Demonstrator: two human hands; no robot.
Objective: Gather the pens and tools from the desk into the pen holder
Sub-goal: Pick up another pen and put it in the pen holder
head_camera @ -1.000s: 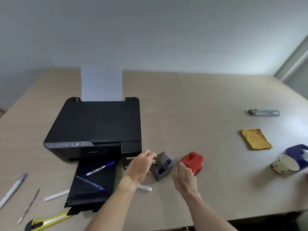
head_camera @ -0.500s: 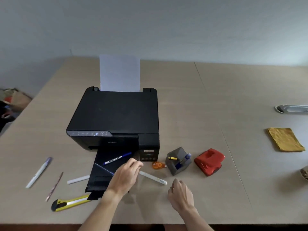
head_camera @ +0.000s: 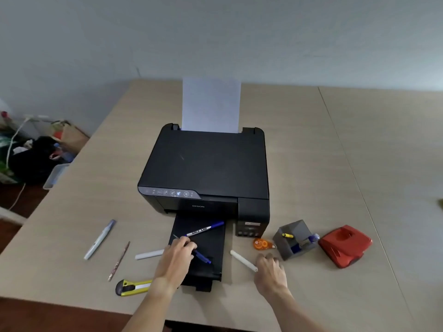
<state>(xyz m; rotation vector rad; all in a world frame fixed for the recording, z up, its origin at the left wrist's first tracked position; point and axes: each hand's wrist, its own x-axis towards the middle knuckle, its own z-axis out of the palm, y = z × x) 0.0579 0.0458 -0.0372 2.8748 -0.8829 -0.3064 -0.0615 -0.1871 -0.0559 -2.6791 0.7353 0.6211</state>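
Observation:
The grey pen holder (head_camera: pixel 296 238) stands right of the printer with a blue pen and a yellow-tipped item in it. My left hand (head_camera: pixel 176 258) lies on the printer's output tray (head_camera: pixel 211 250), fingers closed around a blue pen (head_camera: pixel 203 258) that still lies there. A blue-capped marker (head_camera: pixel 205 230) lies just beyond it. My right hand (head_camera: pixel 271 271) rests open on the desk, at the near end of a white pen (head_camera: pixel 242 259). Left of the tray lie a white stick (head_camera: pixel 148 255), a thin pencil (head_camera: pixel 118 261), a grey pen (head_camera: pixel 99 239) and a yellow utility knife (head_camera: pixel 133 286).
A black printer (head_camera: pixel 206 168) with paper upright fills the desk's middle. An orange correction tape (head_camera: pixel 262 244) lies beside the holder, and a red hole punch (head_camera: pixel 345 245) sits to its right. Bags and clutter lie on the floor past the desk's left edge.
My left hand left the pen holder, swung left and came down on the blue pen on the tray. My right hand drew back toward me beside the white pen. The view shifted left.

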